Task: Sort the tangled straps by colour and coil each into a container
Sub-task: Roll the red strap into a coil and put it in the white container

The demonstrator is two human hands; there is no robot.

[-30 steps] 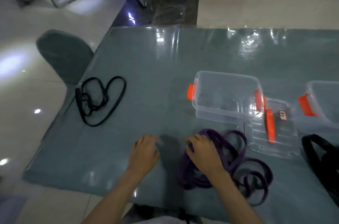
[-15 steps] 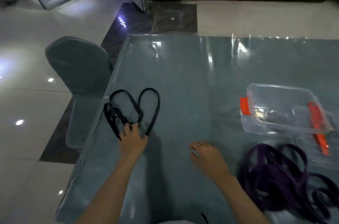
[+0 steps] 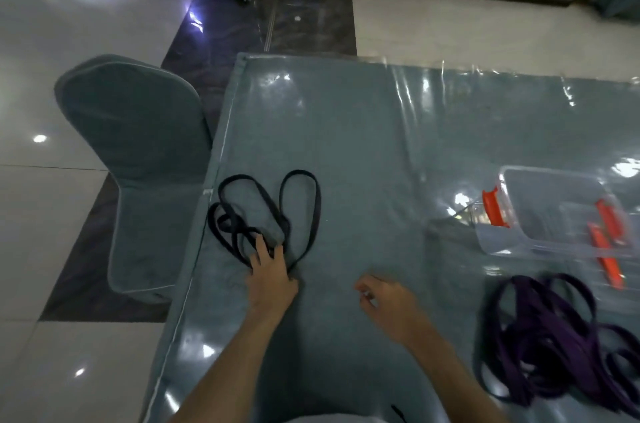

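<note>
Purple strap (image 3: pixel 554 343) pile & clear container (image 3: pixel 554 214) cut off by right edge.

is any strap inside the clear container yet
No, the clear container looks empty, while the black strap lies on the table under the left hand and the purple strap sits beside the container.

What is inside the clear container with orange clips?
The clear container shows no coiled strap inside; the purple strap lies outside on the table. Glare and the near wall blur its floor.
</note>
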